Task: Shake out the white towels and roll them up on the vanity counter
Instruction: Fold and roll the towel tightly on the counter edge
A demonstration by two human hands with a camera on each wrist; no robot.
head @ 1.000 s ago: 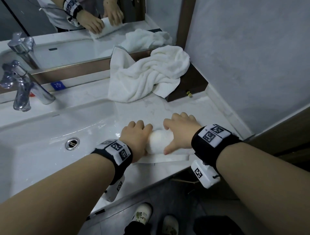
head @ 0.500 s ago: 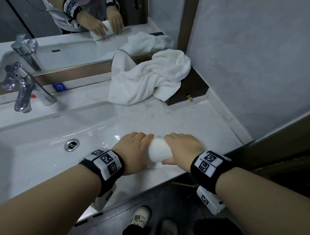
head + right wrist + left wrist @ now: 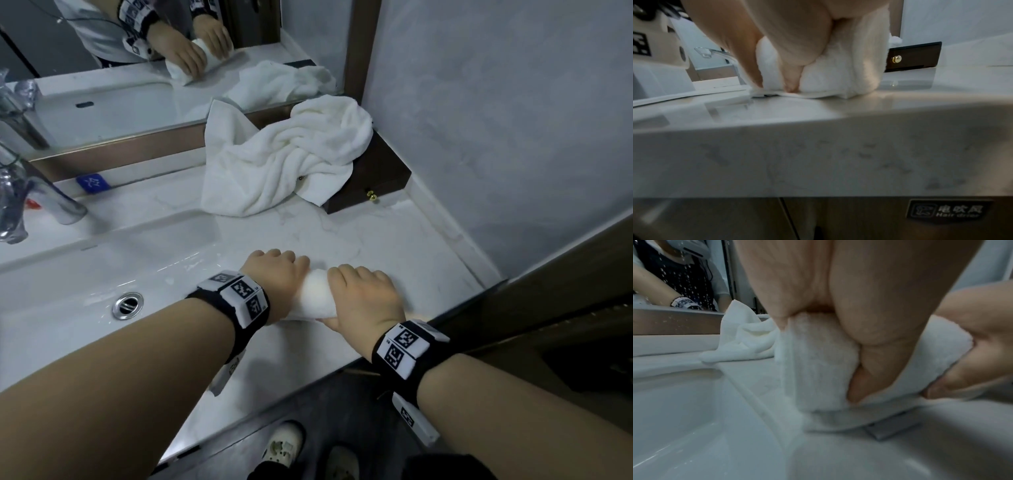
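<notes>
Both forearms are reaching forward and down, bare to the wrists, each wearing a black band with white marker tiles. The left hand [image 3: 279, 281] is lying knuckles up, fingers curling over and thumb tucking underneath. The right hand [image 3: 364, 298] is sitting just beside it, also knuckles up, fingers wrapping down and thumb pressing in at the near side. The two hands are nearly touching, wrists angling slightly toward each other.

White marble vanity counter [image 3: 394, 240], rolled towel [image 3: 317, 296] near its front edge right of the sink [image 3: 102, 267], crumpled towel [image 3: 284, 161] behind, dark wooden box [image 3: 376, 174] beside it
</notes>
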